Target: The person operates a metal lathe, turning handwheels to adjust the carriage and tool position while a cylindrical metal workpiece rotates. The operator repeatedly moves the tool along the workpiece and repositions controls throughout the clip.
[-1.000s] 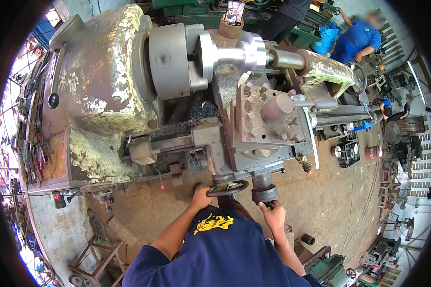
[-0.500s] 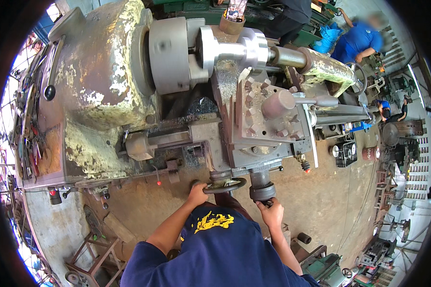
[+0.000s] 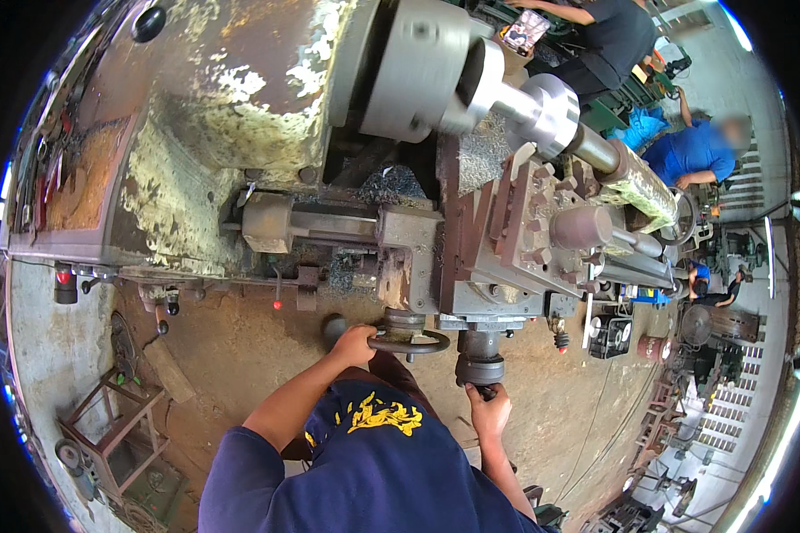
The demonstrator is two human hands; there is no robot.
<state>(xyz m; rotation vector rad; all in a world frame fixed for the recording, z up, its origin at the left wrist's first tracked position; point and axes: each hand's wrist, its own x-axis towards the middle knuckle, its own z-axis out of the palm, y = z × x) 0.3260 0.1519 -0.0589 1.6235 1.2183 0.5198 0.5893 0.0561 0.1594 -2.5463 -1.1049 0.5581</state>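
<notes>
Chuck (image 3: 418, 75) has shifted rightward in view; fingers curled, left hand (image 3: 356, 346) grips handwheel (image 3: 391, 347), right hand (image 3: 491, 416) dark handle (image 3: 486, 391)

wearer's two hands (image 3: 356, 345) (image 3: 490, 413), one carriage handwheel (image 3: 428, 347), one chuck (image 3: 415, 75), one phone (image 3: 525, 31)

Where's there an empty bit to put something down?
Bare floor lies right of the right hand toward the red drum and left of the left hand toward the plank. It's crowded around the tool post and among the tools far left.
</notes>
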